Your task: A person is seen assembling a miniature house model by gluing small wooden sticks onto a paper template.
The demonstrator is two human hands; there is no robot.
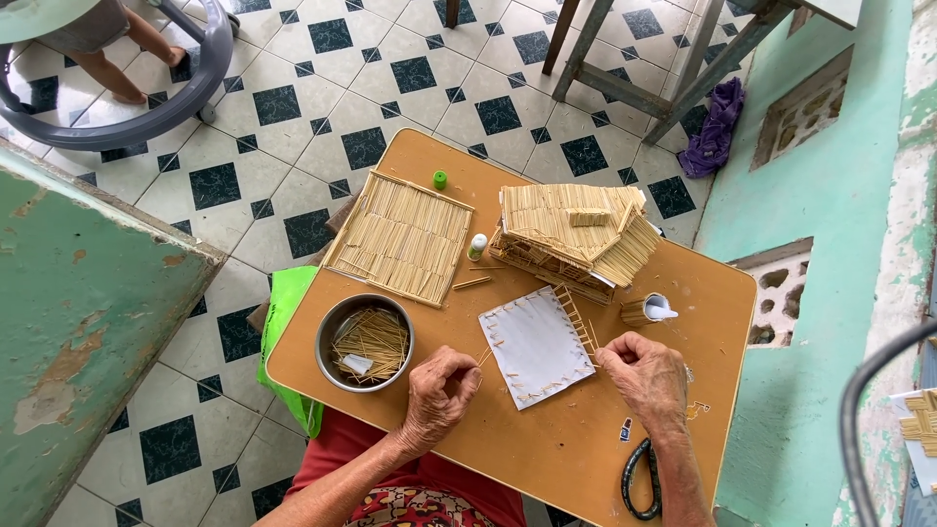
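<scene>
I saw both forearms bare, no sleeves, no rings/watch on left hand (436, 395) or right hand (646, 376). Red top w/ patterned cloth, bottom centre of frame.

Left hand (439, 392) curled, fingers pinched; right hand (646, 376) knuckles up, fingertips pinched; forearms angled inward.
</scene>
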